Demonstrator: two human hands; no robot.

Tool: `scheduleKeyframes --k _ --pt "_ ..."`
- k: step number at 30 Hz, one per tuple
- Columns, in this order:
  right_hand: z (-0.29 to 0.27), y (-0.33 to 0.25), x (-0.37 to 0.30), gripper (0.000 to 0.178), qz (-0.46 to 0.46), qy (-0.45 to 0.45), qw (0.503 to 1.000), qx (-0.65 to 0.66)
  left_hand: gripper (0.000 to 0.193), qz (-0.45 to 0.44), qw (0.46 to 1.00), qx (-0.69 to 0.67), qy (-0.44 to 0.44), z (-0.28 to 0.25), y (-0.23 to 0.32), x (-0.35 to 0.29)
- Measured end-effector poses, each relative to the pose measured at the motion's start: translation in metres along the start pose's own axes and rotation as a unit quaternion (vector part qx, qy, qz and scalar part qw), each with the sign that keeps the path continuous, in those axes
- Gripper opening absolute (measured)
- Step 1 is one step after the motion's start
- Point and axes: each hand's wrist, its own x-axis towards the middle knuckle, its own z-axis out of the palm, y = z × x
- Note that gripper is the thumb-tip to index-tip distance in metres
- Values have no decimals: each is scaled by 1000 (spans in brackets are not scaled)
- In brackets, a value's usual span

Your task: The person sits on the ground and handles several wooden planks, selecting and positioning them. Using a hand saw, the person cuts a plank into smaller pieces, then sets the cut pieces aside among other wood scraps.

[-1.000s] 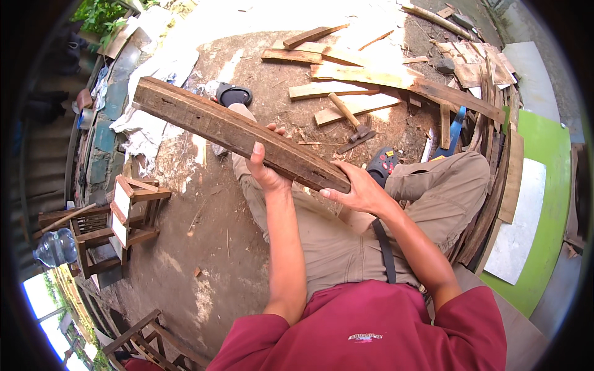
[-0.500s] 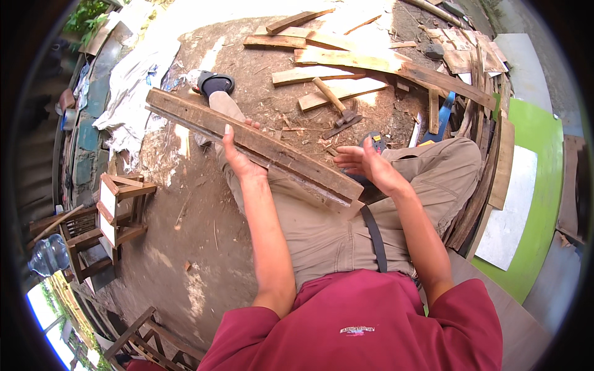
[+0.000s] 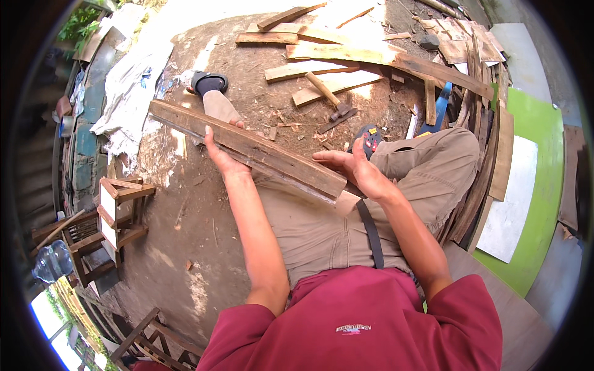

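Observation:
A long brown wooden beam (image 3: pixel 272 154) with a groove along its near side lies slantwise above my lap, its far end up to the left. My left hand (image 3: pixel 228 164) is wrapped round it near the middle, thumb on top and fingertips showing over the far edge. At the beam's near right end is my right hand (image 3: pixel 368 178), palm turned toward the wood and fingers stretched out. Its fingertips reach the beam's far edge; whether they touch it I cannot tell. A dark strap (image 3: pixel 371 235) hangs from my waist over the trousers.
Ahead on the dirt floor lie several loose boards (image 3: pixel 337 93) and a hammer (image 3: pixel 325 91) with a wooden handle. A blue-handled saw (image 3: pixel 443 106) leans by stacked planks (image 3: pixel 473 179) and a green panel (image 3: pixel 539 185) on the right. To the left stand a small wooden frame (image 3: pixel 127 232) and a clear bottle (image 3: pixel 52 263).
The beam has shifted left and tilted so more of its top face shows, my left hand moving with it. My right hand has moved left, to the beam's end.

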Motion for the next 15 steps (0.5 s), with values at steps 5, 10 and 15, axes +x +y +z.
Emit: scheduleKeyframes --k 5,10,15 --pt "8 -5 -1 108 -11 11 1000 -6 80 -42 999 5 25 -10 -5 6" --pt "7 -10 -3 106 -28 19 999 30 83 -47 998 -7 35 0 -7 -5" --pt "6 -8 -3 103 -37 33 998 31 85 -31 998 -11 44 -5 -7 3"
